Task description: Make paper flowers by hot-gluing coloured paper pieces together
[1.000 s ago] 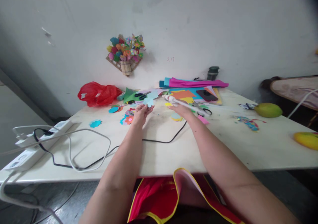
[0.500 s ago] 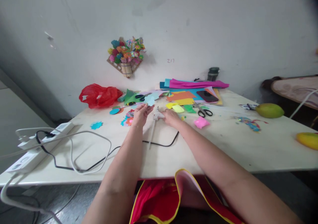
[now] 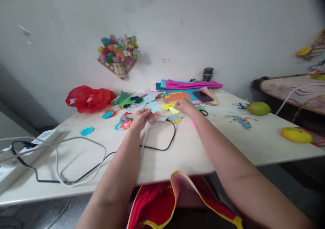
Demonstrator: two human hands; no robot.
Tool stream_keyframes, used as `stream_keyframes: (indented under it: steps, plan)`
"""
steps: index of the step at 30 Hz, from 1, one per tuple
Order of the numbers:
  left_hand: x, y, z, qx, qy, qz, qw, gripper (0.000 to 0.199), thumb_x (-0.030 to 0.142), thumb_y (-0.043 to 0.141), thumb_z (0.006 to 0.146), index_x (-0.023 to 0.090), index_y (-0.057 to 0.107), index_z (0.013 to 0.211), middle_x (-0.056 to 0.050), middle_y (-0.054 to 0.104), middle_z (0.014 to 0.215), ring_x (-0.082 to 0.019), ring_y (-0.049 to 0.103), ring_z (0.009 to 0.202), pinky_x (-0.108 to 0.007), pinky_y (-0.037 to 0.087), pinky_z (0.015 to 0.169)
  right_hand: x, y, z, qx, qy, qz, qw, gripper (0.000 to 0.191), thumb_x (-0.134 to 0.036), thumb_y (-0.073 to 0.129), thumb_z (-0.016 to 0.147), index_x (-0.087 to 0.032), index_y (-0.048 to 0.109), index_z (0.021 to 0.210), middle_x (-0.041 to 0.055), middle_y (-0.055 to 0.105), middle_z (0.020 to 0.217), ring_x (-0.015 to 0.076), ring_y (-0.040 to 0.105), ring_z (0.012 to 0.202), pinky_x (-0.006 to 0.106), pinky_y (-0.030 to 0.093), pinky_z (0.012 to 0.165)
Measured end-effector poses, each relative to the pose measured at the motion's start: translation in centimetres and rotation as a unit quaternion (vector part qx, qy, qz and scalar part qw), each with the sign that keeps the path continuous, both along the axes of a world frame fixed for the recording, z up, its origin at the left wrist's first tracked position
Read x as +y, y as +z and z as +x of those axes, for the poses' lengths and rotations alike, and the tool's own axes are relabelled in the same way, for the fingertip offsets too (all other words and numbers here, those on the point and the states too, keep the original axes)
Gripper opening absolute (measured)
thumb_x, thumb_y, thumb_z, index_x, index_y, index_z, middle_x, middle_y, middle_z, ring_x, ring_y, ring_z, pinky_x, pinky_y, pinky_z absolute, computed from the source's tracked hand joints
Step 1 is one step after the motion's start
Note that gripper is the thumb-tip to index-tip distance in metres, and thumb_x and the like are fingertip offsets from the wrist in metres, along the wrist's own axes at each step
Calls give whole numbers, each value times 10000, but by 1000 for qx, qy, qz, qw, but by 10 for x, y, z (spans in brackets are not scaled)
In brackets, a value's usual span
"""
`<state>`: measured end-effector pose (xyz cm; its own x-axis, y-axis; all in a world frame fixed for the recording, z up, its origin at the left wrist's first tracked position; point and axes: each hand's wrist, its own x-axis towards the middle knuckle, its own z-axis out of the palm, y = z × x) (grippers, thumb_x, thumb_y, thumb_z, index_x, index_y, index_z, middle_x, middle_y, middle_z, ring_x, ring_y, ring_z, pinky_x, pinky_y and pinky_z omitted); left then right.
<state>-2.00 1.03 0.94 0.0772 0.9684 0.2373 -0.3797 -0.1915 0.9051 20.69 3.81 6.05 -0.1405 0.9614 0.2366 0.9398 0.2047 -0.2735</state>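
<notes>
My left hand [image 3: 142,118] pinches a pale blue paper flower [image 3: 153,107] at the middle of the table. Just right of that hand lies a white glue gun [image 3: 159,119], with its black cord curving away and a glue stick trailing toward me. My right hand [image 3: 184,106] is closed over the bright yellow pieces [image 3: 168,106]; what its fingers hold, if anything, is hidden. Beyond my right wrist a scissor handle [image 3: 203,112] shows, and a bit of pink [image 3: 193,124] peeks out beside the forearm.
Paper flowers [image 3: 124,124] and a blue flower [image 3: 87,131] lie left. Farther back are a red bag [image 3: 88,98], black scissors [image 3: 137,99], coloured sheets [image 3: 177,96] and a phone [image 3: 203,96]. Mangoes [image 3: 259,108] sit right; a power strip [image 3: 27,154] and cables lie left.
My right hand has left the glue gun and moved up and right to the yellow pieces. The glue gun now lies on the table. The view has turned slightly right.
</notes>
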Motion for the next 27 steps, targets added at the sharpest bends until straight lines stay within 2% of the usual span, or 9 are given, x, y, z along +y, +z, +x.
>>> stream_keyframes:
  steps: [2, 6, 10, 13, 17, 21, 27]
  plan:
    - [1, -1, 1, 10, -11, -3, 1000, 225, 230, 707, 667, 144, 507, 719, -13, 624, 610, -187, 678, 682, -248, 532, 601, 0, -3, 5, 16, -7, -4, 1000, 197, -285, 555, 743, -170, 710, 782, 78, 691, 828, 177, 591, 756, 232, 357, 596]
    - [1, -3, 3, 15, -18, -7, 1000, 235, 230, 713, 663, 147, 499, 712, 1, 606, 593, -167, 670, 663, -231, 530, 595, -3, -19, -9, 144, 48, 98, 984, 275, -326, 472, 808, -173, 700, 829, 47, 687, 830, 143, 573, 739, 216, 351, 608]
    - [1, -3, 4, 12, -4, -9, 1000, 229, 214, 715, 655, 143, 511, 730, 3, 613, 615, -141, 657, 648, -235, 536, 625, -9, -25, -23, 191, 69, 112, 973, 321, -365, 459, 821, -145, 681, 748, 32, 648, 696, 130, 535, 658, 211, 328, 579]
    - [1, -3, 4, 18, 6, -13, 1000, 217, 213, 712, 661, 138, 522, 734, -2, 616, 627, -132, 651, 639, -235, 534, 632, -10, -27, -21, 183, 54, 114, 975, 310, -375, 481, 805, -143, 659, 702, 30, 634, 679, 129, 518, 640, 217, 305, 559]
    - [2, -4, 4, 11, -3, -10, 1000, 206, 213, 707, 669, 138, 528, 739, -8, 622, 640, -141, 656, 650, -243, 531, 637, -6, -33, -12, 156, 34, 107, 981, 242, -334, 492, 792, -165, 655, 734, 26, 650, 727, 134, 532, 674, 223, 303, 569]
    - [2, -5, 4, 4, -12, -3, 1000, 226, 219, 716, 656, 138, 519, 731, -8, 619, 630, -155, 660, 657, -261, 535, 647, -4, -36, -10, 100, 15, 101, 990, 301, -403, 491, 793, -167, 656, 707, 53, 656, 745, 155, 548, 705, 235, 307, 571]
    - [1, -4, 5, 9, -7, -1, 1000, 265, 236, 727, 642, 144, 491, 721, 2, 608, 610, -158, 662, 665, -249, 528, 633, -8, -38, -19, 76, 59, 156, 983, 238, -354, 490, 804, -194, 666, 788, 47, 669, 847, 159, 575, 765, 244, 345, 623]
